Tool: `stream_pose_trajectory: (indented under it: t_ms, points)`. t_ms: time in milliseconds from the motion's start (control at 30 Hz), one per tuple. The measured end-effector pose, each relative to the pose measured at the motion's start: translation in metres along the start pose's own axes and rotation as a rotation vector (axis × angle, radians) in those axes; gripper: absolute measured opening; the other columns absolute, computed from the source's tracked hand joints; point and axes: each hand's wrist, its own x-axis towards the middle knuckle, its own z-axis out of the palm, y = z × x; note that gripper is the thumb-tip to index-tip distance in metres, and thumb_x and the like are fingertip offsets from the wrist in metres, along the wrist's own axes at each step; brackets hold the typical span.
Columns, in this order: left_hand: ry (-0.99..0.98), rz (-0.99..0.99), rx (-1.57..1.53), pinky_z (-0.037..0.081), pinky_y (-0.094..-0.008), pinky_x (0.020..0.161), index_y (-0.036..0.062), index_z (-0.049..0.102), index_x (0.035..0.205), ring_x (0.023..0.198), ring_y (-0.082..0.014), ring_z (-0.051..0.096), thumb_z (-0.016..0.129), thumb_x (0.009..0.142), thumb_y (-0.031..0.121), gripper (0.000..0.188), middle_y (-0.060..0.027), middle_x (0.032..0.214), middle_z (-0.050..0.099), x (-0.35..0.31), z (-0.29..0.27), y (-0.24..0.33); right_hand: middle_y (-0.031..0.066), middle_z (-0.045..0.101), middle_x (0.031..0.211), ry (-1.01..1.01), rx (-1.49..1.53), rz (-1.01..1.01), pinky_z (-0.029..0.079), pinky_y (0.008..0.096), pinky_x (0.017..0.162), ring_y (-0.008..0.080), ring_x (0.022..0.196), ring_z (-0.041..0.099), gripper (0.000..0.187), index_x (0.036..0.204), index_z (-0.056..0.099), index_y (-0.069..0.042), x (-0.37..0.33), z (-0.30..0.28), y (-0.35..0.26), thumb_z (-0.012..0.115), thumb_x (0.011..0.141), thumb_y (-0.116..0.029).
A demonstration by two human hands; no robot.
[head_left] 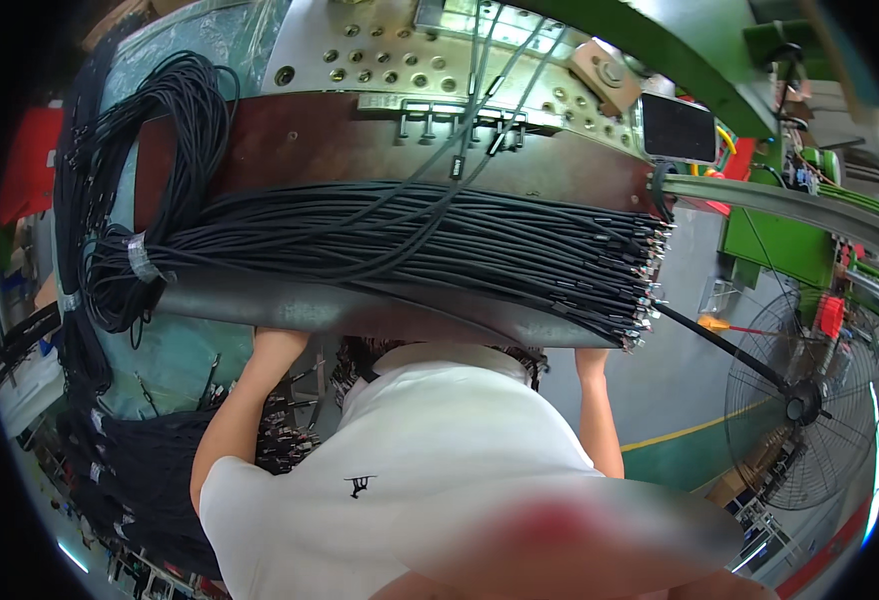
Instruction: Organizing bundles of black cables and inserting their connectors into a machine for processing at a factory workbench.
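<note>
A wide bundle of black cables lies across the dark brown work board in front of me. Its stripped ends line up at the board's right side, and clear tape binds it at the left. My left hand is at the near edge of the board, left of my body. At the same edge, farther right and just below the cable ends, is my right hand. The board's curved front hides the fingers of both hands.
Behind the bundle stands a machine's metal plate with holes and a slotted fixture; several cables cross it. A phone-like dark screen sits back right. More cable bundles lie left, and a fan stands right.
</note>
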Motion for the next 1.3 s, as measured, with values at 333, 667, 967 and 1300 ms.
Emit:
stream_pose_trajectory:
  t_ms: [333, 667, 967, 1300]
  points:
    - [0.051, 0.175, 0.093, 0.046, -0.0455, 0.090, 0.0044, 0.065, 0.107, 0.102, -0.0360, 0.059, 0.054, 0.088, 0.016, 0.025, -0.0183, 0.109, 0.064, 0.009, 0.000, -0.004, 0.0142, 0.067, 0.107, 0.069, -0.136, -0.188, 0.048, 0.0387, 0.090, 0.0306, 0.101, 0.062, 0.026, 0.109, 0.066, -0.001, 0.015, 0.002, -0.016, 0.061, 0.084, 0.003]
    - [-0.064, 0.140, -0.044, 0.039, -0.0460, 0.101, -0.0006, 0.062, 0.115, 0.112, -0.0414, 0.054, 0.057, 0.092, 0.021, 0.032, -0.0236, 0.119, 0.059, 0.010, -0.014, 0.003, 0.0086, 0.067, 0.093, 0.202, 0.098, -0.052, 0.051, 0.0300, 0.087, 0.0162, 0.094, 0.063, 0.025, 0.115, 0.062, -0.001, 0.077, -0.092, -0.032, 0.053, 0.092, -0.002]
    - [-0.456, 0.210, -0.247, 0.042, -0.0418, 0.099, 0.0059, 0.057, 0.130, 0.119, -0.0376, 0.054, 0.056, 0.092, 0.047, 0.056, -0.0212, 0.127, 0.058, -0.007, -0.073, 0.077, 0.0024, 0.063, 0.097, 0.220, 0.103, -0.198, 0.048, 0.0234, 0.067, 0.0075, 0.082, 0.055, 0.039, 0.130, 0.057, -0.006, 0.309, -0.108, -0.081, 0.056, 0.099, -0.028]
    - [-0.555, 0.244, -0.364, 0.048, -0.0413, 0.090, 0.0049, 0.058, 0.127, 0.104, -0.0365, 0.062, 0.057, 0.092, 0.044, 0.052, -0.0211, 0.113, 0.065, -0.016, -0.104, 0.089, 0.0034, 0.063, 0.101, 0.057, 0.365, 0.065, 0.044, 0.0236, 0.072, 0.0099, 0.079, 0.054, 0.044, 0.126, 0.059, -0.001, 0.365, -0.106, -0.047, 0.063, 0.092, -0.030]
